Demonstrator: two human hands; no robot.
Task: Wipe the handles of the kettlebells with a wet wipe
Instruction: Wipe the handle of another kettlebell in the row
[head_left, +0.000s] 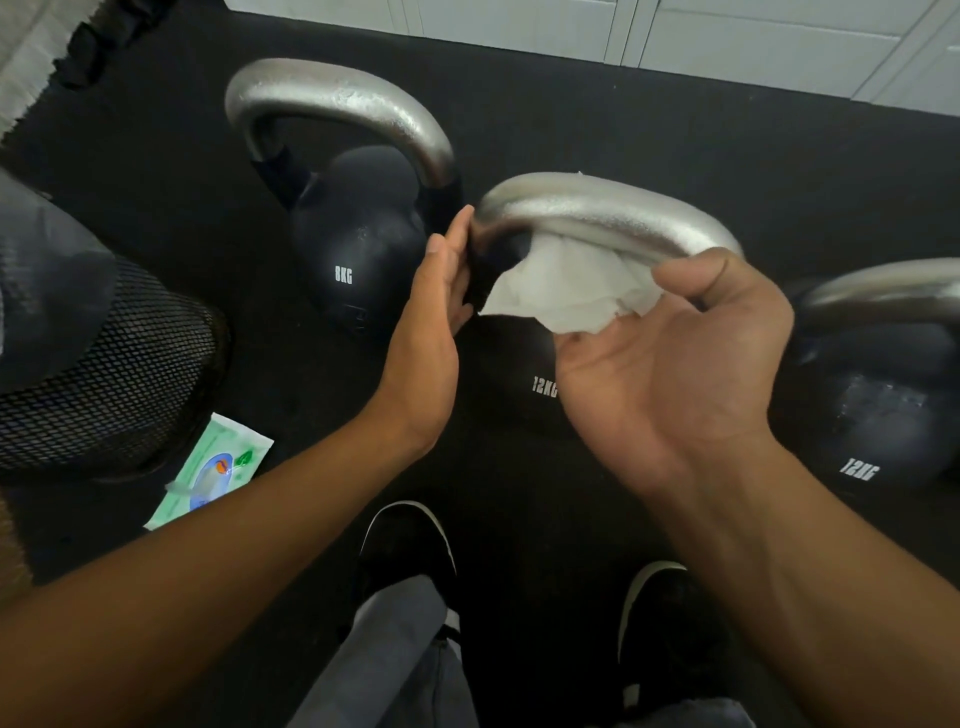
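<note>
Black rubber floor (597, 104): three kettlebells – 8 kg (358, 249) upper left, 12 kg (524, 384) centre, another 12 kg (872, 405) right; wipes packet (213, 467) lower left.

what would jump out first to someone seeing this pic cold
Dead centre, the right hand presses a crumpled white wet wipe against the underside of the silver handle of the middle kettlebell, marked 12KG, while the left hand rests on the handle's left end. An 8KG kettlebell stands behind on the left, another 12KG kettlebell at the right edge. A green wipes packet lies on the black floor, lower left.
</note>
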